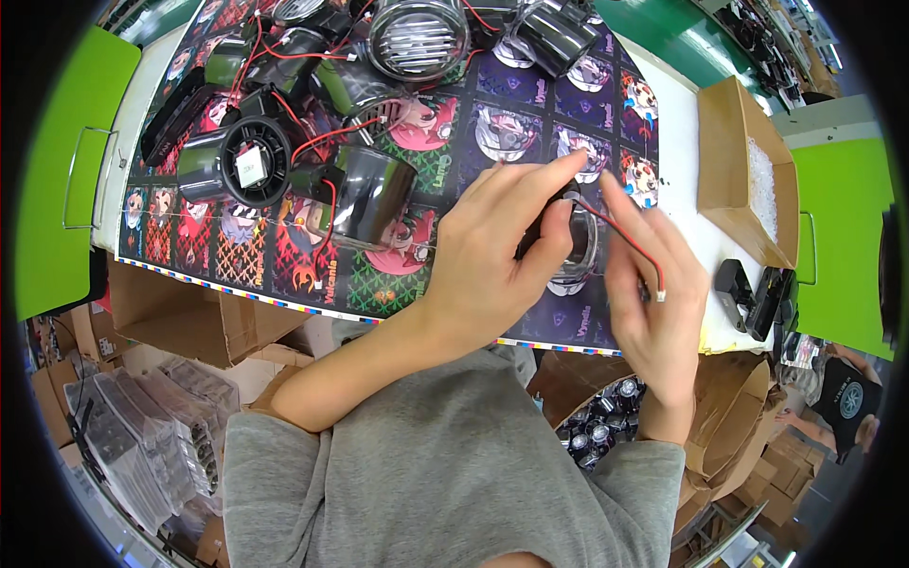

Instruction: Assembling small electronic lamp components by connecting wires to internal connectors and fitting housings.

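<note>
Between my two hands, over the printed sheet [578, 327], is a clear and black round plastic part [586, 239]. My left hand [502, 246] is closed round its left side, thumb and fingers bent, hiding much of it. From its top a red-and-black wire [625, 234] runs over the fingers of my right hand [655, 303] and ends in a small white plug [661, 295]. My right hand curves along the part's right side, fingers bent against it. A dark clear cylinder [374, 194] lies left of my left hand, near a black fan unit [256, 163] with a white label.
More dark cylinders and a round grilled unit [418, 40] with red wires crowd the table's far side. On the right stand a cardboard box [748, 170] of clear pellets and black parts [755, 295]. Below the edge, an open carton holds shiny black parts [598, 431].
</note>
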`<state>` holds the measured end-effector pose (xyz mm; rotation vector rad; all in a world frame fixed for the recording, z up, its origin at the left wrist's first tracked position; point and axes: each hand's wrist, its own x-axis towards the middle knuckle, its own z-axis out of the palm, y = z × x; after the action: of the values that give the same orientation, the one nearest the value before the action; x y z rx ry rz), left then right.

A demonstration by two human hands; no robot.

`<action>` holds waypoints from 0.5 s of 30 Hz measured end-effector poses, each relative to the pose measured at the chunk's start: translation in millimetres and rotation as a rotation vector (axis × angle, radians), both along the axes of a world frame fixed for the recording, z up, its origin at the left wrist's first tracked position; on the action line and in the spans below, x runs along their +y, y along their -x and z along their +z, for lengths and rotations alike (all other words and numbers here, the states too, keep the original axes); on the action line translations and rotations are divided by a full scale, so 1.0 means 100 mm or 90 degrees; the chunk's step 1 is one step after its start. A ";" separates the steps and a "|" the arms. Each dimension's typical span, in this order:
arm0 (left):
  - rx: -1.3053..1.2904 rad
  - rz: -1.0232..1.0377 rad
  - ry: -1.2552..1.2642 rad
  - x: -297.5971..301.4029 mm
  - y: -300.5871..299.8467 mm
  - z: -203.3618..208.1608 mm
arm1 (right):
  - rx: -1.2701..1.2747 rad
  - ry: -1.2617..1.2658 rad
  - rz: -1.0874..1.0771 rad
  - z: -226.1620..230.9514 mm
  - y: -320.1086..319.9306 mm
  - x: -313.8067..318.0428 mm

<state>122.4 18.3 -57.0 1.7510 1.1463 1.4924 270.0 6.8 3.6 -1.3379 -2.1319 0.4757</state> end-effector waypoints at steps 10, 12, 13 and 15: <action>0.075 0.062 -0.069 0.01 -0.02 0.01 | -0.031 -0.048 -0.043 0.01 0.14 -0.04; 0.079 0.076 -0.083 0.01 -0.04 -0.01 | -0.039 -0.059 -0.041 -0.01 0.14 -0.06; 0.086 0.088 -0.098 0.01 -0.04 -0.03 | -0.047 -0.066 -0.046 -0.03 0.13 -0.08; 0.090 0.098 -0.113 0.01 -0.05 -0.03 | -0.057 -0.074 -0.054 -0.02 0.15 -0.09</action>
<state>127.0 19.1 -59.9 1.9523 1.2781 1.6249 254.9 -2.4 1.3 -1.4007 -2.1293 0.2576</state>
